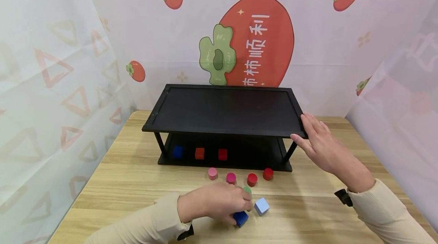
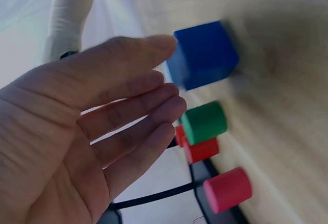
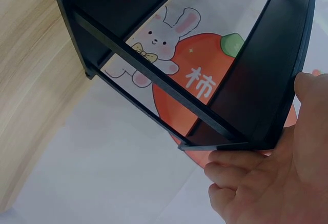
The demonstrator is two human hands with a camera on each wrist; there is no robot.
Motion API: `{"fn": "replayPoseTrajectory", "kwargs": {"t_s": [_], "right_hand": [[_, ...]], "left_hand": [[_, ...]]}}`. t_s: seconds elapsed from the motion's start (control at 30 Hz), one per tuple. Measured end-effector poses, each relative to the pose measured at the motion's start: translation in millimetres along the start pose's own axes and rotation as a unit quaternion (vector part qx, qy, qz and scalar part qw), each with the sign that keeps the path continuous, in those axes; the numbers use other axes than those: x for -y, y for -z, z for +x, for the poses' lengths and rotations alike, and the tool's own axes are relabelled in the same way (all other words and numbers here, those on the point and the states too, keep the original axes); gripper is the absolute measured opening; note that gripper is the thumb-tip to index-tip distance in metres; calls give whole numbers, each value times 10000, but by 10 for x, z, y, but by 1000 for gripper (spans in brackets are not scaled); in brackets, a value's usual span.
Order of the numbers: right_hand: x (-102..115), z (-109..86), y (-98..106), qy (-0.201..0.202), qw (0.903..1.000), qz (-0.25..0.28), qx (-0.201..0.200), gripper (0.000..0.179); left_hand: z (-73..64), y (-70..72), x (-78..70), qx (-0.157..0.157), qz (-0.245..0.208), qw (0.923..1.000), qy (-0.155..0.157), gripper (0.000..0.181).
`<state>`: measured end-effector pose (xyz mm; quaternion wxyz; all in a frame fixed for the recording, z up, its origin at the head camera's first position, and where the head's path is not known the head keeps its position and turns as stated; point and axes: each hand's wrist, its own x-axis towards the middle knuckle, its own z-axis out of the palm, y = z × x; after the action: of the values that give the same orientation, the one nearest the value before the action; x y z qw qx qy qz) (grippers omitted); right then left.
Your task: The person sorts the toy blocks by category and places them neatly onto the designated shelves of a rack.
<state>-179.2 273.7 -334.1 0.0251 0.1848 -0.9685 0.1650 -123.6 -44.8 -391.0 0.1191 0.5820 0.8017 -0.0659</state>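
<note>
My left hand [image 1: 224, 201] is at a dark blue cube [image 1: 240, 219] on the table. In the left wrist view, my thumb is at the edge of the blue cube [image 2: 204, 55], the other fingers are loosely bent, and the cube is not enclosed. A green cylinder [image 2: 205, 122] stands just beyond the fingers, and a pale blue cube [image 1: 262, 206] lies to the right. My right hand [image 1: 323, 147] holds the right front corner of a black two-tier shelf [image 1: 226, 109]. In the right wrist view, its thumb and fingers lie on different sides of that corner.
On the lower tier sit a blue cube [image 1: 178, 152], an orange-red cube [image 1: 200, 153] and a red cube [image 1: 222, 154]. In front stand a light pink cylinder [image 1: 212, 173], a magenta one [image 1: 230, 178] and two red cylinders [image 1: 252, 179]. A printed curtain [image 1: 318, 46] hangs behind.
</note>
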Motion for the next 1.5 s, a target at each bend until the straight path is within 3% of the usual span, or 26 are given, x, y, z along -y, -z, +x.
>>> {"fn": "replayPoseTrajectory", "kwargs": {"t_s": [0.27,0.57,0.7,1.0,1.1,1.27,1.5], "right_hand": [[-12,-4,-13,30,10000,40,-44,85],[-6,8,-24,63,9999,43,-84,85],[-6,13,-30,75,9999,35,-93,85],[-9,5,-38,77,9999,44,-143,84],[-11,4,-43,120,9998,32,-173,83],[-13,4,-39,151,9997,33,-207,83],[-24,0,-37,137,9998,20,-156,83]], "left_hand": [[68,-150,-32,-59,10,10000,-47,30],[98,-166,-4,-4,-84,10000,-14,23],[81,-102,34,-27,-141,9999,77,24],[67,204,200,-513,-36,9984,247,23],[90,277,292,-671,-245,9965,437,26],[203,354,451,-649,-464,9933,836,29],[414,335,678,-642,-489,9884,1286,25]]}}
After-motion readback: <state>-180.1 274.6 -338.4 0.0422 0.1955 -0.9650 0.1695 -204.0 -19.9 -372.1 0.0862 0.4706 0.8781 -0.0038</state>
